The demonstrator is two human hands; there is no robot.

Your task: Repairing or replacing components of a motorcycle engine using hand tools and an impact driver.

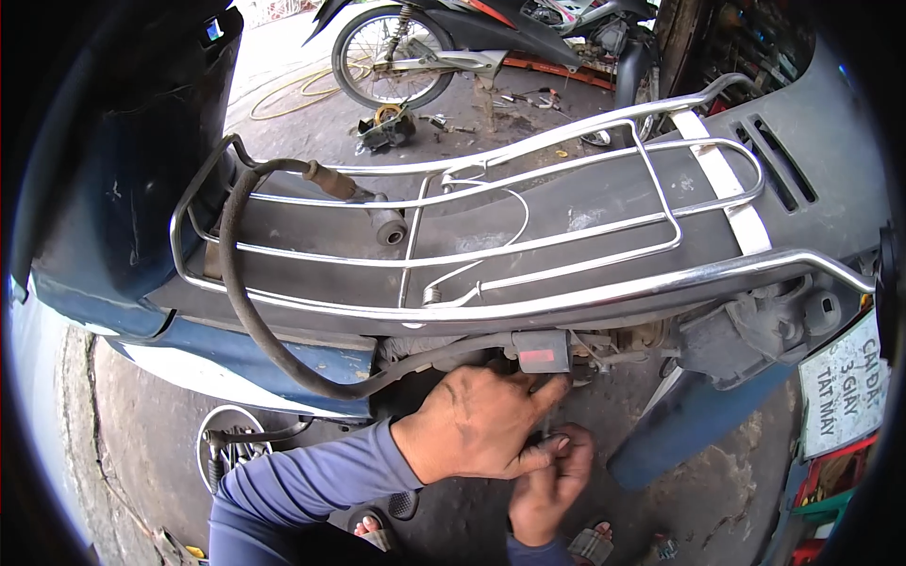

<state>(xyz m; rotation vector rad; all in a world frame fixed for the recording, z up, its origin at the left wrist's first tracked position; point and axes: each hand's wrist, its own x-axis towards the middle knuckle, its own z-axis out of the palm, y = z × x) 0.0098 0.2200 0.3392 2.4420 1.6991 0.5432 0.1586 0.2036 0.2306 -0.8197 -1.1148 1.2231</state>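
My left hand [477,423] reaches in from the lower left, just below a small black box with a red label [543,351]. Its fingers are bent and partly hidden under the box, and its thumb meets the fingers of my right hand. Lower down, my right hand [555,481] is closed in a pinch; whatever lies between its fingertips is too small to name. A thick black cable [247,283] runs from near the box, loops up over the chrome rack [415,264], and ends in a spark plug cap [389,224] resting on that rack.
The scooter's grey plastic body [585,222] lies beneath the rack. Beyond it stands another motorbike [396,57], with a loose dark part [385,130] and scattered tools on the floor. A handwritten sign [843,391] hangs at right above red and green bins.
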